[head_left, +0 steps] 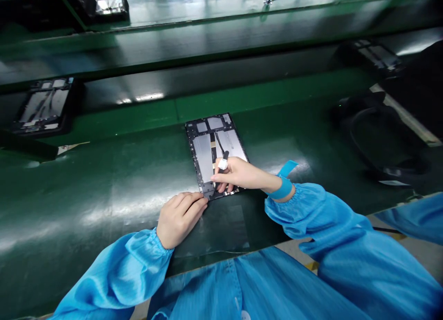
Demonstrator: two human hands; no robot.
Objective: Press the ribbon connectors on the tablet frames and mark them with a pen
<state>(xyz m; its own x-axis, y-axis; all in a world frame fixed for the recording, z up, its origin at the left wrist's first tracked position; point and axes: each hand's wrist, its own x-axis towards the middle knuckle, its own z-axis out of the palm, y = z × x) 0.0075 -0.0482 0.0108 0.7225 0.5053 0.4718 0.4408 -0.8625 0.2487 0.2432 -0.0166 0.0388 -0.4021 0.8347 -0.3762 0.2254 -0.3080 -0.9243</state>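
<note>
Right hand (238, 174) grips a black pen-style tool (223, 162), tip down inside the open tablet chassis (203, 156), which lies flat on the green surface (104, 209). Left hand (180, 220) rests curled on the chassis's near corner; grip unclear.

Bright overhead light leaves long white glare streaks on the glossy green conveyor belt (86, 209), strongest at left. Shadows are faint, the open tablet casing (204, 156) stays sharp, and wide-angle distortion bends lines near the frame edges.
</note>
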